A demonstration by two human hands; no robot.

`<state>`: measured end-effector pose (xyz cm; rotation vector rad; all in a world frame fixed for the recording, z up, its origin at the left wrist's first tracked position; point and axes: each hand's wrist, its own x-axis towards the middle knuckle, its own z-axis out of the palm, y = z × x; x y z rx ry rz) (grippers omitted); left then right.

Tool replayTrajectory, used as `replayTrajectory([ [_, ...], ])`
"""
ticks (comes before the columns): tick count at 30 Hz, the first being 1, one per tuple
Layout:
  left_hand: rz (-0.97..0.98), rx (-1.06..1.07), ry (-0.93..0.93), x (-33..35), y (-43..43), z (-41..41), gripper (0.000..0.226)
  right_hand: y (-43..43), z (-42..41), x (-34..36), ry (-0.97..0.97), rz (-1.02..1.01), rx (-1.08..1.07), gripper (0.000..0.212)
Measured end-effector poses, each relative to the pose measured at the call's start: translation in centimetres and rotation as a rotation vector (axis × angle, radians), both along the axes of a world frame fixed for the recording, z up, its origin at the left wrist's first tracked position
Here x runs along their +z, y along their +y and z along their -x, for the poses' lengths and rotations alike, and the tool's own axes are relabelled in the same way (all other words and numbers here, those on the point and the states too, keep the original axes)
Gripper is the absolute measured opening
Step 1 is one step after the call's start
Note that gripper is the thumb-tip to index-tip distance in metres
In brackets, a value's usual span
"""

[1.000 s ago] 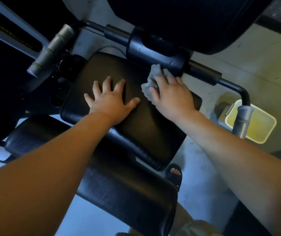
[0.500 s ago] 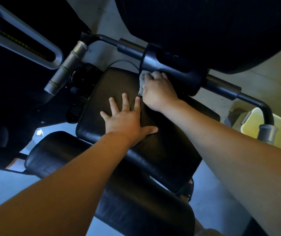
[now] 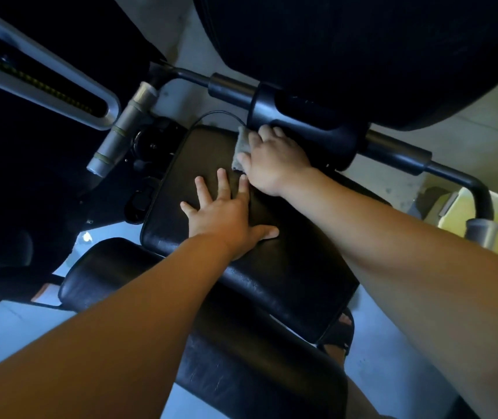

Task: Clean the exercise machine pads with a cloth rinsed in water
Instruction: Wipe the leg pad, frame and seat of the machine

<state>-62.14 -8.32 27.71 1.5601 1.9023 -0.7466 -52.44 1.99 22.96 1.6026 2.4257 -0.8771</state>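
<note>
Grey cloth [image 3: 240, 148] sits bunched atop the black pad [image 3: 287, 261].

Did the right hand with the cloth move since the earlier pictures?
Yes. Against the black bracket, the right hand and grey cloth slid leftward along the seat pad, to the bracket's left end.
</note>
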Motion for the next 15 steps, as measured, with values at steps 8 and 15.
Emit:
replayTrajectory([
  [8, -0.005, 0.015, 0.016, 0.4, -0.2, -0.4, 0.115, -2.6, -7.5, 0.4, -0.102, -0.017, -0.077, 0.046],
  [15, -0.052, 0.028, 0.004, 0.2, -0.7, -0.6, 0.114, -5.4, -12.8, -0.3, -0.056, 0.035, -0.223, 0.045],
])
